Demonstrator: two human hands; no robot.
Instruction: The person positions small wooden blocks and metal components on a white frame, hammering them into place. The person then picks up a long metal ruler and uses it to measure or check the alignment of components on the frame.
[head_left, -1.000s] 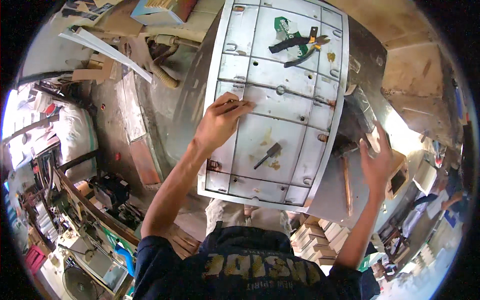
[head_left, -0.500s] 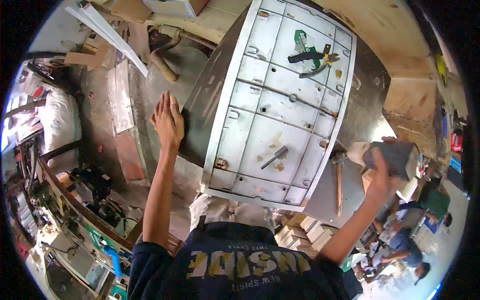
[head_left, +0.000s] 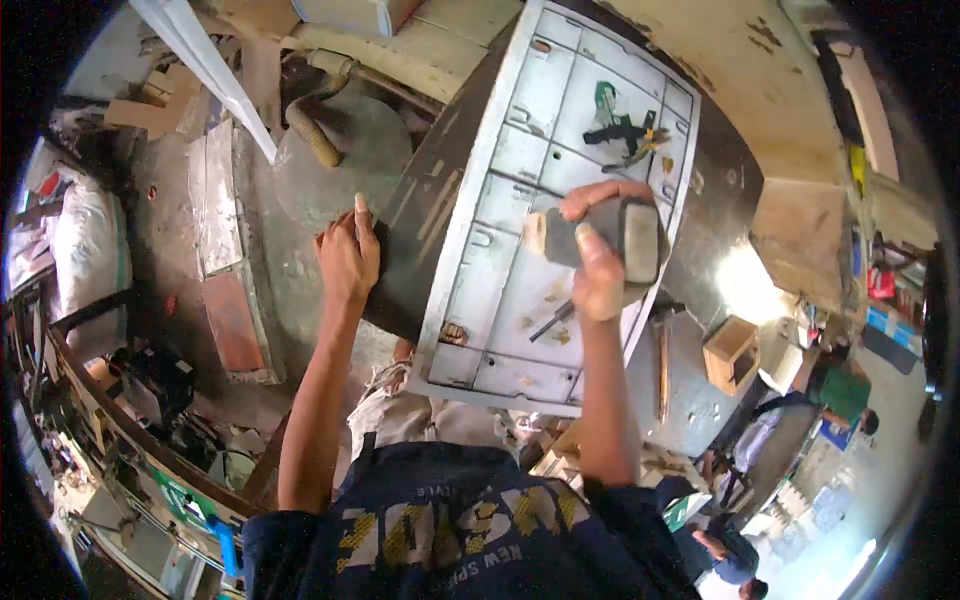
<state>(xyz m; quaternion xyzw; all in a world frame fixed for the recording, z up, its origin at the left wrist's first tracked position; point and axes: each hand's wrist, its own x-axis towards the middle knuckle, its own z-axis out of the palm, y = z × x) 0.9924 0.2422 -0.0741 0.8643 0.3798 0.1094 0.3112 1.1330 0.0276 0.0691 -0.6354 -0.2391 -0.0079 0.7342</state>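
Note:
A white rectangular panel (head_left: 505,290) with a raised rim and a grid of thin ribs lies on a dark tabletop (head_left: 405,250). My right hand (head_left: 600,285) grips a dark grey block (head_left: 590,235) with pale ends and holds it over the panel's middle; whether it touches the panel is hard to tell. Beneath that hand, a short dark rod (head_left: 550,323) is partly in view. Pliers (head_left: 640,150) and a green packet (head_left: 606,98) rest at the panel's far end. At the table's left edge, my left hand (head_left: 348,255) holds nothing, with one finger extended and the others loosely bent.
Right of the panel lies a hammer (head_left: 664,360) with a wooden handle, near a small wooden box (head_left: 731,355). A ribbed hose (head_left: 315,135) hangs at the far left. A white sack (head_left: 90,250) stands further left. Other people (head_left: 735,550) are at the lower right.
My right hand has swung left with the block, from beside the panel to over it. My left hand stays by the table edge, its fingers more bent than before.

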